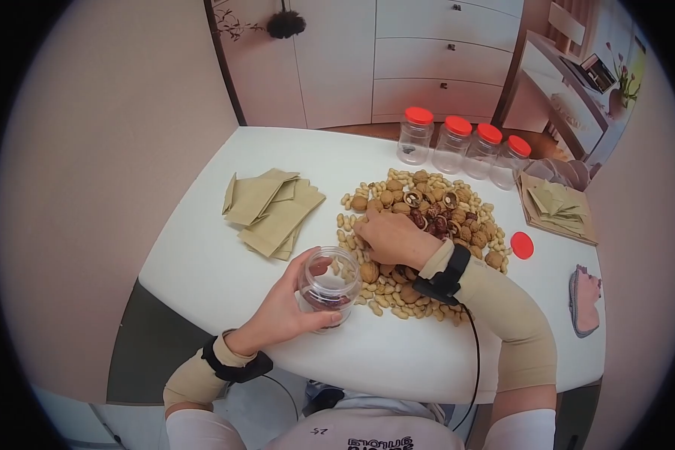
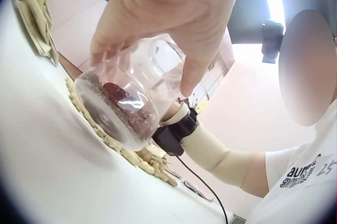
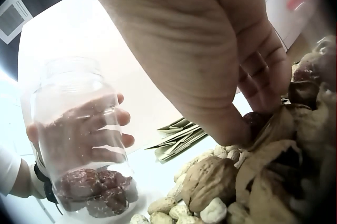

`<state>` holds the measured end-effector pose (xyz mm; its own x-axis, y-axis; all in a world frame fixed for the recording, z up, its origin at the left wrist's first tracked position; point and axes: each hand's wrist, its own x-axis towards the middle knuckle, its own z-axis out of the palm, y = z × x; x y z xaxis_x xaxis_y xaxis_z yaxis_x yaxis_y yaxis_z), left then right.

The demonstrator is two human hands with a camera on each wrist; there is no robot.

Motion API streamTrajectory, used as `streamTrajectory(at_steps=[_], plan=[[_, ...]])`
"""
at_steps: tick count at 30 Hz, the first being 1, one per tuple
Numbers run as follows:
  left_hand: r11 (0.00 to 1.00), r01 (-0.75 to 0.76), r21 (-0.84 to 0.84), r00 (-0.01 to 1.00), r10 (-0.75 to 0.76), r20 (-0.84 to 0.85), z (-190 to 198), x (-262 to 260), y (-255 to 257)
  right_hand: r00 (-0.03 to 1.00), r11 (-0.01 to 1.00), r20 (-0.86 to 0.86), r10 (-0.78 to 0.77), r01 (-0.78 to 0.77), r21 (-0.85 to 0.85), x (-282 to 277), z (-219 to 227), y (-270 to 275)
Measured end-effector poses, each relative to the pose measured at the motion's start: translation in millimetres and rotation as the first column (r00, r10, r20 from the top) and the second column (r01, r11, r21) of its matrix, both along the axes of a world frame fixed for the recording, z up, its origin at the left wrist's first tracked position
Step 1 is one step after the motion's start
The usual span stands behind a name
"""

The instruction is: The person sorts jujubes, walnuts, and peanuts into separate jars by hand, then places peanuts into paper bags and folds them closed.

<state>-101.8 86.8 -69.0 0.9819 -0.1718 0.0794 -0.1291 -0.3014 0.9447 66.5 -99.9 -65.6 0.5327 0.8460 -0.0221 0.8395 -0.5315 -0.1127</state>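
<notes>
My left hand [image 1: 281, 311] grips a lidless transparent jar [image 1: 331, 274] at the near side of a mixed nut pile. Wrinkled red dates [image 3: 95, 190] lie in the jar's bottom; the jar is upright in the right wrist view. My right hand [image 1: 401, 238] reaches down into the pile, thumb and fingertips closing around a dark red date [image 3: 255, 121] partly hidden by the hand. About the fingers are walnuts [image 3: 210, 182], peanuts [image 3: 163, 204] and cracked brown shells [image 3: 274, 182]. More red dates [image 1: 439, 225] lie mid-pile.
Several transparent jars with red lids [image 1: 457, 126] stand along the back edge. Folded paper bags [image 1: 277, 217] lie left of the pile; more paper bags [image 1: 559, 206] lie at the right. A loose red lid [image 1: 522, 245] and a pink-grey cloth [image 1: 585, 300] are on the right side.
</notes>
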Motion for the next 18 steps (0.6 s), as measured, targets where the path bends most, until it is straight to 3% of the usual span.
streamTrajectory(at_steps=[2, 7, 9, 10, 13, 16, 18], plan=[[0.997, 0.0, -0.077, 0.998, -0.006, -0.067, 0.7, 4.3, -4.3, 0.999, 1.0, -0.037, -0.013, 0.013, 0.011, -3.3, 6.7, -3.5], [0.998, 0.033, -0.06, 0.997, -0.037, -0.065, 2.9, 9.3, -8.4, 0.998, 0.992, -0.057, 0.01, -0.003, 0.129, 1.7, 6.6, -16.0], [0.999, 0.034, -0.043, 0.998, -0.036, -0.056, 3.3, 8.7, -9.0, 0.992, 0.944, -0.112, 0.051, -0.011, 0.33, -1.6, 26.9, -24.2], [0.998, 0.039, -0.039, 0.999, -0.04, -0.033, 4.5, 9.3, -9.9, 0.992, 0.947, -0.11, 0.058, -0.02, 0.32, -5.0, 38.1, -26.8], [0.998, 0.047, -0.028, 0.999, -0.047, 0.011, 4.5, 12.8, -12.5, 0.928, 0.835, -0.326, 0.183, 0.029, 0.55, -25.1, 76.3, -34.5], [0.998, 0.058, -0.01, 0.998, -0.057, 0.022, 2.9, 16.4, -16.8, 0.861, 0.862, -0.455, 0.228, 0.039, 0.506, -38.5, 97.1, -37.7], [0.998, 0.057, -0.017, 0.998, -0.056, 0.015, 2.8, 18.1, -19.0, 0.899, 0.86, -0.397, 0.185, 0.048, 0.508, -34.5, 93.7, -40.0]])
